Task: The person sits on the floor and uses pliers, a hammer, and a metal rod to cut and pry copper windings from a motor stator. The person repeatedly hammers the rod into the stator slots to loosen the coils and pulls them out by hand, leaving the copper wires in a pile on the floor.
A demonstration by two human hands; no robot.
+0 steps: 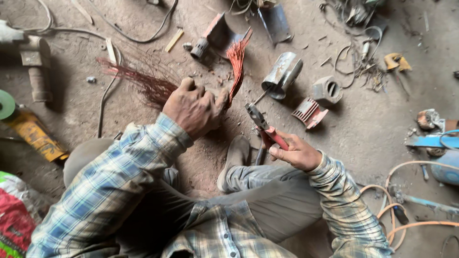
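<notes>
My left hand (193, 107) is closed around a thick bundle of copper wire strands (235, 62). The bundle bends through my fist: one fan of strands rises to the upper right, the other spreads out to the left (138, 79). My right hand (296, 152) grips red-handled pliers (263, 125) by the handles. The grey jaws of the pliers point up and to the left, close below the wire near my left thumb, apart from it. Both sleeves are blue and yellow plaid. My shoe (233, 160) rests on the dirt floor between the hands.
A metal cylinder housing (282, 74), a grey cast part (327, 89) and a red finned cover (310, 113) lie right of the wire. Orange hoses (397, 210) coil at lower right. A yellow tool (33, 136) and cables lie at left. A red sack (14, 217) sits at bottom left.
</notes>
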